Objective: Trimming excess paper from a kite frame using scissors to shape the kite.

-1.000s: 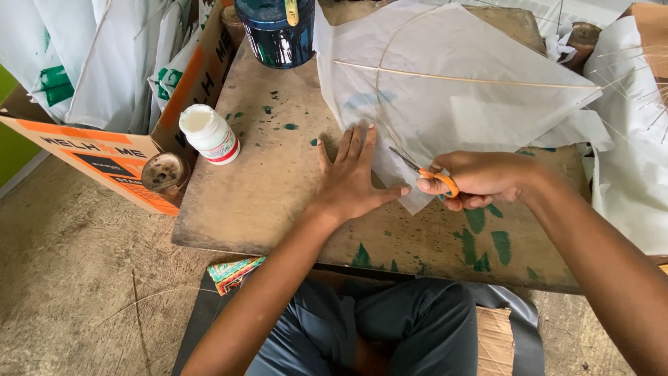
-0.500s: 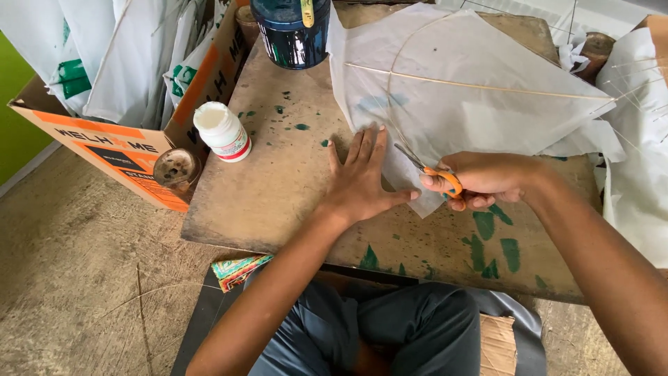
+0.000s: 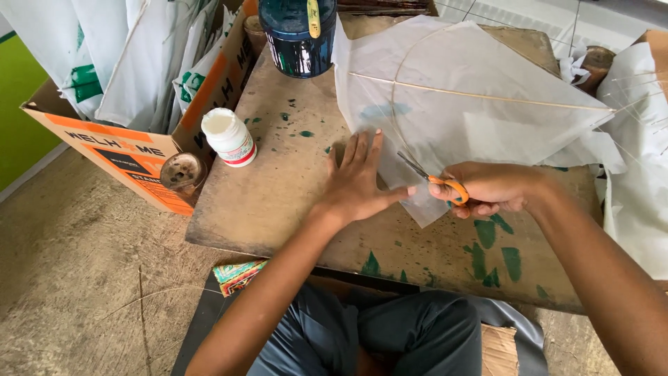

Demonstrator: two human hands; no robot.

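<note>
A white paper kite (image 3: 473, 111) with thin bamboo sticks lies on a low wooden board (image 3: 278, 202). My left hand (image 3: 358, 184) rests flat on the kite's lower left edge, fingers spread, pressing it to the board. My right hand (image 3: 490, 188) grips small orange-handled scissors (image 3: 435, 177), whose blades point up and left into the paper close to my left thumb.
A white glue bottle (image 3: 228, 136) stands on the board's left part. A dark blue container (image 3: 298, 35) sits at the far edge. A cardboard box (image 3: 132, 150) full of white kites stands at left, with a round lid (image 3: 179, 171) beside it. More white paper (image 3: 637, 160) lies at right.
The view has shifted slightly, so the board and kite appear lower and to the right. Both hands stay in nearly the same place on the kite's edge.
</note>
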